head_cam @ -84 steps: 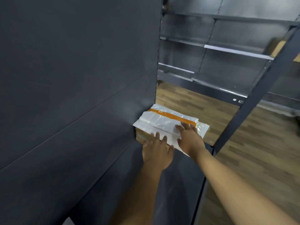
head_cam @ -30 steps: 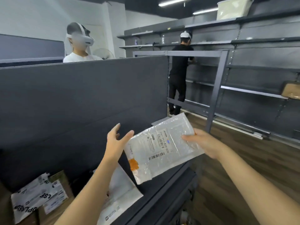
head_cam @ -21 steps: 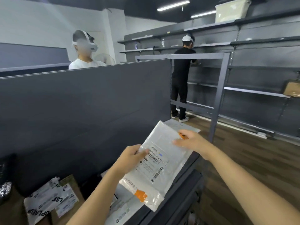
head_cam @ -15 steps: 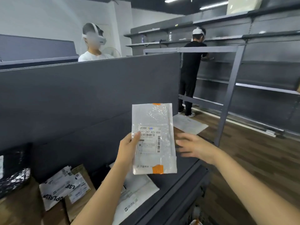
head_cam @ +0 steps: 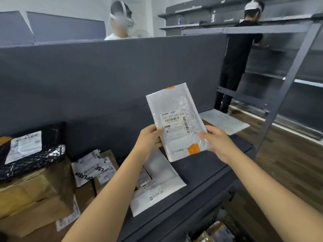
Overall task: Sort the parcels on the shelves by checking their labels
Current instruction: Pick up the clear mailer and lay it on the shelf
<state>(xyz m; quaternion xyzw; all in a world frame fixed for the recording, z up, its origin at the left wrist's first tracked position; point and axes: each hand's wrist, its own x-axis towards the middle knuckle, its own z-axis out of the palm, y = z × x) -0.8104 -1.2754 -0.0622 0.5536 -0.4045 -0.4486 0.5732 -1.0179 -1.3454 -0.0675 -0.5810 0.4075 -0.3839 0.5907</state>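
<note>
Here the left hand and right hand pinch the parcel between them.

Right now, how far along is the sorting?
Done: perhaps only the flat mailer lying alone at the right end of the shelf. In hand: the left hand and right hand hold a white parcel upright, label facing the camera. Left: the white mailer under it, the cardboard boxes and the black parcel look unsorted.

Both arms extended forward; left grip and right grip each pinch parcel edge.
</note>
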